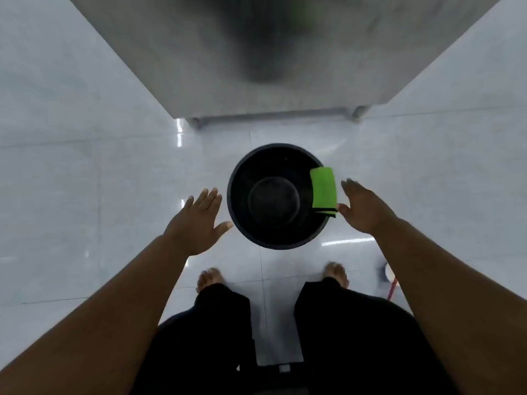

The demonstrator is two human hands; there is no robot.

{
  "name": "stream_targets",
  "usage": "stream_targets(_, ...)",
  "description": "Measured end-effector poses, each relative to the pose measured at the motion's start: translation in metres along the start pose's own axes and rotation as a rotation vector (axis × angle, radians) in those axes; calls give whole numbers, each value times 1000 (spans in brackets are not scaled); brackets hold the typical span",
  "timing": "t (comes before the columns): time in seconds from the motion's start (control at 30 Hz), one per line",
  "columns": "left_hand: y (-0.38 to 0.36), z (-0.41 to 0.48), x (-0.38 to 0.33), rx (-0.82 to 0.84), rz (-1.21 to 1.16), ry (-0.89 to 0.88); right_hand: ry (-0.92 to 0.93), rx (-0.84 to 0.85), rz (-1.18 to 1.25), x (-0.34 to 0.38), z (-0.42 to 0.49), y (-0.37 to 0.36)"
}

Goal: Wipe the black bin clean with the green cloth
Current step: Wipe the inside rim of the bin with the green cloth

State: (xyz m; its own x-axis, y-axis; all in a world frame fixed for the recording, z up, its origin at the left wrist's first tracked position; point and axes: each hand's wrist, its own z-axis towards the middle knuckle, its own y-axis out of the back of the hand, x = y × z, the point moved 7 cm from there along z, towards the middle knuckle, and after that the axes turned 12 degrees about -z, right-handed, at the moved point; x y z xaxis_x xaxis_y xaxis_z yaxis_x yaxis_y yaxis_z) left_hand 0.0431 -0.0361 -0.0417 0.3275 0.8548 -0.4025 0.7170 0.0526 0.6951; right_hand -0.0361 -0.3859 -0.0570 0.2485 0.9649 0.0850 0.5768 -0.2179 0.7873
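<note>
A round black bin (242,195) stands upright on the pale tiled floor, seen from above, its inside dark. A folded green cloth (323,191) hangs over the bin's right rim. My left hand (196,223) hovers just left of the bin, fingers spread, the thumb close to the rim. On the other side my right hand (362,206) is open too, with its thumb next to the cloth's lower corner; whether it touches the cloth I cannot tell. Neither hand holds anything.
A grey metal cabinet (256,67) on short feet stands just beyond the bin. My bare feet (211,277) are on the tiles below the bin. At the right, a small round object with a red handle (392,286) lies on the floor.
</note>
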Motion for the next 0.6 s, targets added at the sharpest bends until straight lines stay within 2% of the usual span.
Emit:
stream_targets(0.13,-47,61,19,-129,8,-66,123,-160,-60,12,49,-52)
stream_targets(0.23,-73,100,22,-243,50,-134,224,-341,-135,17,74,-75)
stream_targets(0.4,-105,115,33,-411,5,-169,229,-522,-81,16,91,-96)
stream_targets(0.53,-110,115,35,-500,20,-194,260,-544,-70,14,88,-100)
stream_targets(0.6,-114,112,31,-486,61,-171,266,-489,-61,11,81,-100)
